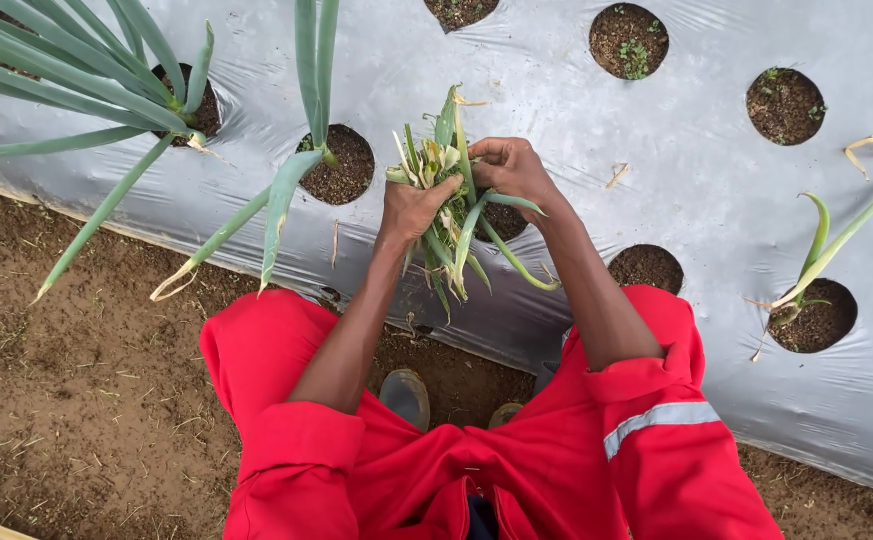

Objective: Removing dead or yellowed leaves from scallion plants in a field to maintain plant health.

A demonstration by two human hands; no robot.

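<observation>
My left hand (411,205) is closed around a bunch of green and yellowed onion leaves (448,190) above a planting hole (504,220) in grey plastic mulch. My right hand (512,167) grips the same bunch from the right side, fingers curled over the leaf tops. Loose leaf ends hang down below both hands. Both arms wear red sleeves pushed up to the elbow.
Grey mulch sheet (576,110) has rows of round holes showing soil. Tall onion plants grow at the left (106,85) and centre (311,100); a small bent one stands at right (816,260). Bare brown soil (76,380) lies beside the sheet. My boots (406,395) are below.
</observation>
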